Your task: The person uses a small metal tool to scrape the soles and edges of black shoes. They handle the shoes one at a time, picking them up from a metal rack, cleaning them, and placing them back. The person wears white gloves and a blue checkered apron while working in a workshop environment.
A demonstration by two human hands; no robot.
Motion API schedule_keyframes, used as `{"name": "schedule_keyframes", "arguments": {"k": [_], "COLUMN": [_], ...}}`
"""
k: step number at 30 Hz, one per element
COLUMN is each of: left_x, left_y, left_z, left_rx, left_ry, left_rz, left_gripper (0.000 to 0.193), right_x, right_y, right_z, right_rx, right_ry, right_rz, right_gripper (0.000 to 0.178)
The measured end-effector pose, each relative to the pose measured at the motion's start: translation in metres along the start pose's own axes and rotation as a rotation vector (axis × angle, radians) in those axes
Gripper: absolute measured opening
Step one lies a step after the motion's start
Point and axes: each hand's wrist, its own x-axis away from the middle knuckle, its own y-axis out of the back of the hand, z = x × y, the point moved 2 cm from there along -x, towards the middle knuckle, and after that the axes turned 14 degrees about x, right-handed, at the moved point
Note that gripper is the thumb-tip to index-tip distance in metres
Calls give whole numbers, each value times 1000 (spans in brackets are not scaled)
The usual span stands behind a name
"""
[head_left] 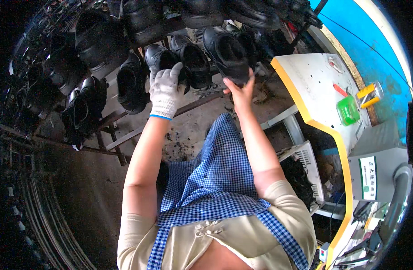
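My left hand [165,90], in a white knitted glove with a blue cuff edge, reaches up to the rack. Its fingers close over the heel end of a black shoe [158,56]. Farther right, my bare right hand [240,91] grips the heel of another black shoe [223,49], thumb on the near side; its other fingers are partly hidden. Between these two stands a third black shoe [195,60], which neither hand touches. Left of the glove, one more black shoe [131,85] rests on the rack [188,106], toe pointing down.
More black shoes [98,45] fill the upper and left tiers. At right stands a white worktable with a yellow edge [312,87], bearing a green container [347,110] and a yellow-labelled jar [369,95]. A white plastic basket [315,173] with dark material sits beneath it. A grey machine [382,157] adjoins the table.
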Motion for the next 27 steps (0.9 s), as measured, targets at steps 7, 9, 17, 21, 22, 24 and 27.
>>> {"name": "schedule_keyframes", "arguments": {"k": [7, 9, 17, 21, 22, 24, 27], "left_x": [-6, -17, -9, 26, 39, 56, 79], "left_y": [1, -6, 4, 45, 52, 63, 51], "left_z": [-28, -38, -89, -119, -122, -124, -107], "left_rx": [-170, -242, 380, 1131, 1429, 1769, 1910], "left_ry": [-154, -182, -249, -95, 6, 327, 554], "left_rz": [-77, 19, 128, 93, 72, 167, 311], "left_gripper": [66, 67, 31, 20, 23, 22, 29], "right_x": [-2, 22, 79, 86, 89, 89, 96], "right_y": [-7, -7, -3, 32, 35, 44, 41], "right_z": [-93, -125, -2, 76, 102, 126, 126], "right_rx": [266, 201, 326, -7, -14, 39, 126], "right_ry": [-157, -175, 41, 335, 352, 421, 275], "right_rz": [-114, -58, 68, 118, 201, 317, 451], "right_gripper": [78, 74, 94, 105, 106, 100, 92]}}
